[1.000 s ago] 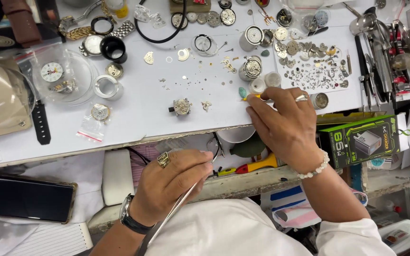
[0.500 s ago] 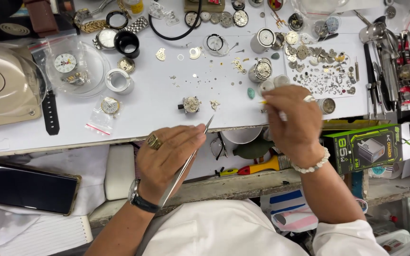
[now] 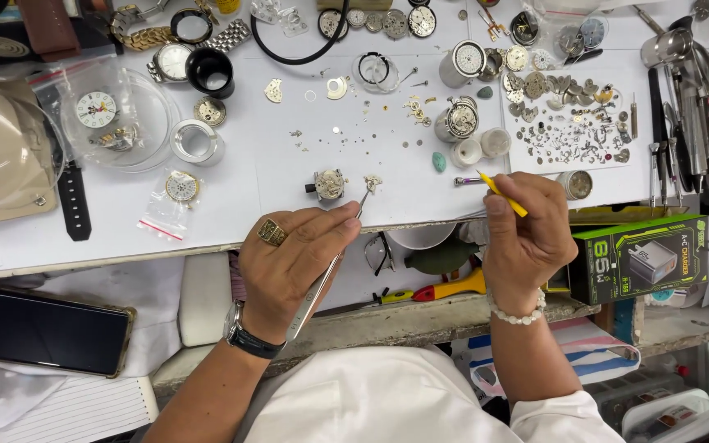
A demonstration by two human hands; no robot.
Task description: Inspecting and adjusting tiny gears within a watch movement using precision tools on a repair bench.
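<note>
Tweezers (image 3: 322, 271), slim steel, pinched in left hand (image 3: 293, 258), tips at small metal part (image 3: 372, 182) beside round watch movement (image 3: 330, 184); right hand (image 3: 527, 234) gripped yellow-handled tool (image 3: 502, 194); part not yet seated.

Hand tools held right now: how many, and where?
2. Metal tweezers in the left hand, tips by a small part beside the watch movement. A yellow-handled tool in the right hand, tip pointing up-left. More tools lie unheld at the bench's right edge.
</note>
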